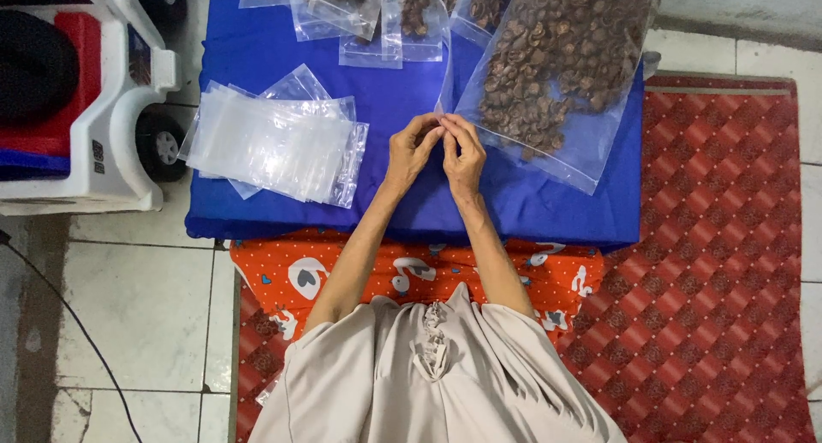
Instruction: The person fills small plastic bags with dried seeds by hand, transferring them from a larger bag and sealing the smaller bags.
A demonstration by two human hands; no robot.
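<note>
The left hand (pixel 412 148) and right hand (pixel 463 152) meet fingertip to fingertip, both pinching the corner of a large clear plastic bag of brown nut shells (pixel 556 66), which lies toward the blue cloth-covered tabletop's (pixel 394 92) right edge. A stack of empty clear plastic bags (pixel 274 143) lies near its left edge.

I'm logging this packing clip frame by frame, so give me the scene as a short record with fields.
left hand: fingertips pinching the corner of the large bag, meeting the right hand
right hand: pinching the same corner
large bag: clear plastic, full of brown dried pieces, lying on the blue cloth
empty bags: clear stack, left of the hands
small filled bags: at the far edge
floor: red patterned mat
</note>
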